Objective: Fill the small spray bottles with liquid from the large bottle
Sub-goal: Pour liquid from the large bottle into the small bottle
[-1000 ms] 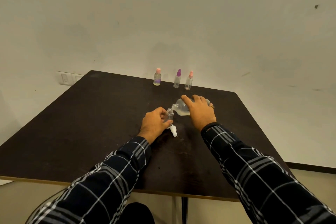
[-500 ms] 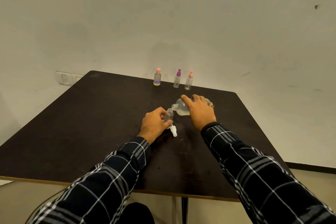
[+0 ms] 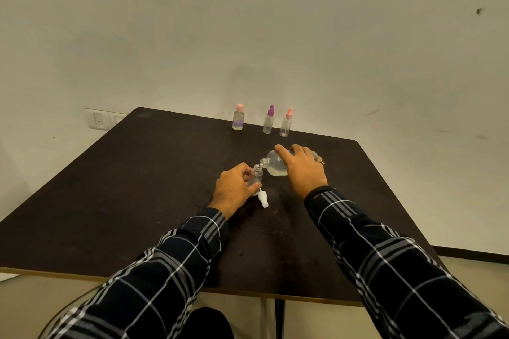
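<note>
Pouring step under way: the right hand grasps the large bottle, fingers wrapped over its body, tipped nearly sideways with its open neck just above and beside the mouth of the small bottle. The left hand has fingers curled round that small bottle, holding it upright on the table near the middle. Its white spray top lies on the table just in front of it, close to the left thumb.

A stream between the two necks is too fine to tell. Liquid sits low in the large bottle.

Next move likely calls for a steady tilt and close mouth-to-mouth alignment. The opening is narrow, so spills are a risk. Then the bottle needs righting and the spray top screwing back on.

Three more small bottles wait at the far edge: pink flat cap, purple sprayer, pink sprayer.

Writing: the pink flat cap bottle carries a purplish label, unreadable. No brand legible anywhere.
</note>
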